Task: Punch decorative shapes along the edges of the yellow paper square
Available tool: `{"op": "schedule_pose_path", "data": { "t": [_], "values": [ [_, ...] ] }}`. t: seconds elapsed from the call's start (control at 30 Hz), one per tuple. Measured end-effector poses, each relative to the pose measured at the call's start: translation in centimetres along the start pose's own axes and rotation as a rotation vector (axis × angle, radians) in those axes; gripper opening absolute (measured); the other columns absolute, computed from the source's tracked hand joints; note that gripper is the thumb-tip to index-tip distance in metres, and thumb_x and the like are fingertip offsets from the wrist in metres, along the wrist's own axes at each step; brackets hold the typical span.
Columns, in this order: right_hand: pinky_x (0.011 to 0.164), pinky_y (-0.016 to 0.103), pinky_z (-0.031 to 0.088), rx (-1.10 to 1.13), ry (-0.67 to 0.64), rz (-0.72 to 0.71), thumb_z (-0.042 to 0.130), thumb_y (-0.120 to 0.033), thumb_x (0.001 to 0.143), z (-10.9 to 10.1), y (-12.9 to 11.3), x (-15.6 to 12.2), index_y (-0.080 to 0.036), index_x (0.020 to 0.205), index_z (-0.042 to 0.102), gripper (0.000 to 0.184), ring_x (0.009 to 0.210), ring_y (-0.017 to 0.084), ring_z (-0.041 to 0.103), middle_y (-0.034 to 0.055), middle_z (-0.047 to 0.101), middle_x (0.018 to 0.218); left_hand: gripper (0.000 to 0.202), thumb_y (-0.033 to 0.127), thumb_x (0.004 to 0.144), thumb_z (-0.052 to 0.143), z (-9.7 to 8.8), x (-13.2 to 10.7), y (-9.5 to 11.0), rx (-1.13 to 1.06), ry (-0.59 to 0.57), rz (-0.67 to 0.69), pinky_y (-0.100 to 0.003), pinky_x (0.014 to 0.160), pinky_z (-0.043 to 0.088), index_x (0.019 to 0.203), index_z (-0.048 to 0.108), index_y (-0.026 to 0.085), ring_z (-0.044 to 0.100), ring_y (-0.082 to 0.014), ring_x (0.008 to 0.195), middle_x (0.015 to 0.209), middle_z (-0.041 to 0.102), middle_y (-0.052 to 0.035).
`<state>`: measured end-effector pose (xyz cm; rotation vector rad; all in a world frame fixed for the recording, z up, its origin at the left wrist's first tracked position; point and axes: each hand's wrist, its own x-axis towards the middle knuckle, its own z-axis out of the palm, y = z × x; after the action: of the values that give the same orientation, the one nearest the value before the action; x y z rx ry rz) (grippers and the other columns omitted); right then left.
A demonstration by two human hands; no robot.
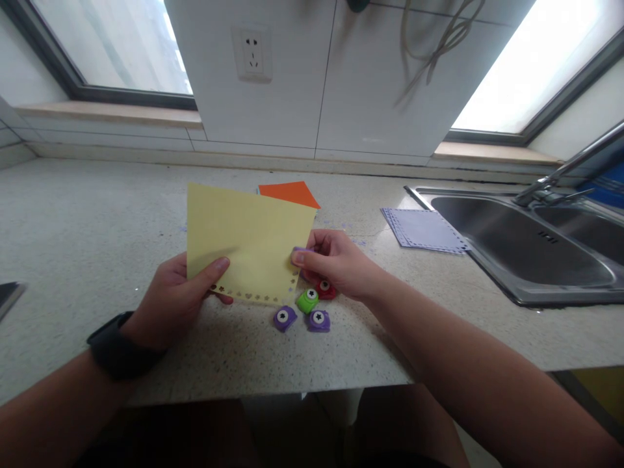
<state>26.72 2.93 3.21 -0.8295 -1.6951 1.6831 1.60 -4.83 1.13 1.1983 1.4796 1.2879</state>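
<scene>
A yellow sheet of paper (248,240) is held up off the counter, with small punched shapes along its lower edge and the lower part of its right edge. My left hand (188,292) grips its lower left corner, thumb on the front. At the right edge, my right hand (336,260) is closed on a purple craft punch (303,251), which sits over the paper's edge and is partly hidden by the thumb. Just below lie a green craft punch (307,301), a red craft punch (325,290) and two purple ones, the left purple punch (285,317) and the right purple punch (319,320).
Orange paper (290,192) lies behind the yellow sheet. To the right, a stack of pale purple sheets (424,229) with punched borders overlaps the rim of the steel sink (517,286). A dark flat object (10,296) is at the far left of the counter (97,214).
</scene>
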Motion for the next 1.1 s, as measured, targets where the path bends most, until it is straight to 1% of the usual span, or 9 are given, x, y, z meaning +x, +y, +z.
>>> {"op": "schedule_pose_path", "data": {
  "t": [0.13, 0.27, 0.47, 0.63, 0.7, 0.83, 0.93, 1.0, 1.1],
  "values": [
    [0.037, 0.02, 0.027, 0.009, -0.002, 0.006, 0.076, -0.039, 0.084, 0.0, -0.1, 0.0, -0.02, 0.075, 0.051, 0.032, 0.042, 0.007, 0.043, -0.0048, 0.056, 0.054, 0.012, 0.033, 0.087, 0.072, -0.1, 0.0, -0.2, -0.011, -0.002, -0.009, -0.03, 0.051, 0.058, 0.089, 0.073, 0.022, 0.066, -0.0186, 0.054, 0.076, 0.075, -0.0028],
    [0.039, 0.021, 0.03, 0.041, 0.009, 0.01, 0.074, -0.042, 0.085, -0.2, 0.1, 0.1, -0.021, 0.078, 0.053, 0.03, 0.047, 0.009, 0.048, -0.0032, 0.058, 0.059, 0.014, 0.034, 0.087, 0.073, -0.4, 0.2, -0.9, -0.05, -0.003, -0.005, -0.031, 0.051, 0.058, 0.094, 0.073, 0.022, 0.067, -0.0188, 0.058, 0.087, 0.077, -0.0044],
    [0.047, 0.024, 0.037, 0.167, 0.082, -0.022, 0.075, -0.043, 0.084, -0.7, -0.2, 0.2, -0.021, 0.082, 0.055, 0.03, 0.055, 0.011, 0.054, -0.003, 0.057, 0.066, 0.017, 0.034, 0.087, 0.072, -0.6, 0.3, -1.3, -0.075, 0.0, 0.007, -0.031, 0.051, 0.059, 0.099, 0.073, 0.023, 0.069, -0.0204, 0.063, 0.091, 0.077, -0.0059],
    [0.051, 0.025, 0.04, 0.155, 0.166, -0.086, 0.079, -0.042, 0.082, -1.3, -0.7, 0.2, -0.019, 0.081, 0.06, 0.03, 0.06, 0.011, 0.056, -0.001, 0.06, 0.074, 0.017, 0.034, 0.087, 0.072, -0.4, 0.2, -1.0, -0.075, 0.003, -0.003, -0.03, 0.051, 0.059, 0.099, 0.073, 0.022, 0.069, -0.0188, 0.062, 0.096, 0.078, -0.0062],
    [0.052, 0.025, 0.039, 0.113, 0.208, -0.109, 0.079, -0.043, 0.082, -1.8, -0.8, 0.3, -0.019, 0.082, 0.062, 0.029, 0.06, 0.011, 0.053, -0.0008, 0.06, 0.074, 0.018, 0.035, 0.087, 0.072, -0.4, 0.3, -0.9, -0.068, 0.007, 0.002, -0.03, 0.051, 0.059, 0.099, 0.073, 0.021, 0.069, -0.019, 0.062, 0.095, 0.078, -0.0065],
    [0.054, 0.027, 0.038, -0.037, 0.325, -0.141, 0.075, -0.044, 0.084, -3.2, -0.8, 0.5, -0.02, 0.083, 0.064, 0.027, 0.058, 0.012, 0.049, -0.0025, 0.056, 0.066, 0.02, 0.036, 0.088, 0.07, -0.4, 0.4, -1.1, -0.06, 0.008, 0.015, -0.031, 0.052, 0.06, 0.101, 0.072, 0.021, 0.07, -0.0198, 0.063, 0.094, 0.078, -0.0067],
    [0.061, 0.029, 0.042, -0.162, 0.396, -0.203, 0.073, -0.043, 0.085, -3.9, -0.8, 0.7, -0.02, 0.083, 0.067, 0.024, 0.065, 0.013, 0.052, -0.0004, 0.061, 0.074, 0.021, 0.036, 0.088, 0.07, -0.5, 0.5, -1.3, -0.073, 0.007, 0.016, -0.031, 0.054, 0.06, 0.102, 0.071, 0.021, 0.071, -0.0197, 0.063, 0.09, 0.077, -0.0054],
    [0.066, 0.03, 0.043, -0.245, 0.42, -0.231, 0.072, -0.043, 0.085, -4.1, -0.8, 0.7, -0.02, 0.085, 0.07, 0.024, 0.071, 0.015, 0.054, 0.0017, 0.065, 0.082, 0.021, 0.036, 0.088, 0.071, -0.5, 0.5, -1.4, -0.09, 0.002, 0.019, -0.03, 0.054, 0.06, 0.102, 0.071, 0.021, 0.071, -0.0191, 0.065, 0.089, 0.077, -0.0045],
    [0.065, 0.032, 0.044, -0.357, 0.387, -0.184, 0.072, -0.048, 0.086, -4.0, -0.8, 0.6, -0.02, 0.093, 0.073, 0.028, 0.074, 0.018, 0.056, 0.0035, 0.067, 0.084, 0.02, 0.036, 0.088, 0.072, -0.5, 0.5, -1.5, -0.12, -0.001, 0.029, -0.029, 0.054, 0.061, 0.101, 0.072, 0.021, 0.071, -0.0185, 0.067, 0.09, 0.076, -0.0038]
  ]
}}
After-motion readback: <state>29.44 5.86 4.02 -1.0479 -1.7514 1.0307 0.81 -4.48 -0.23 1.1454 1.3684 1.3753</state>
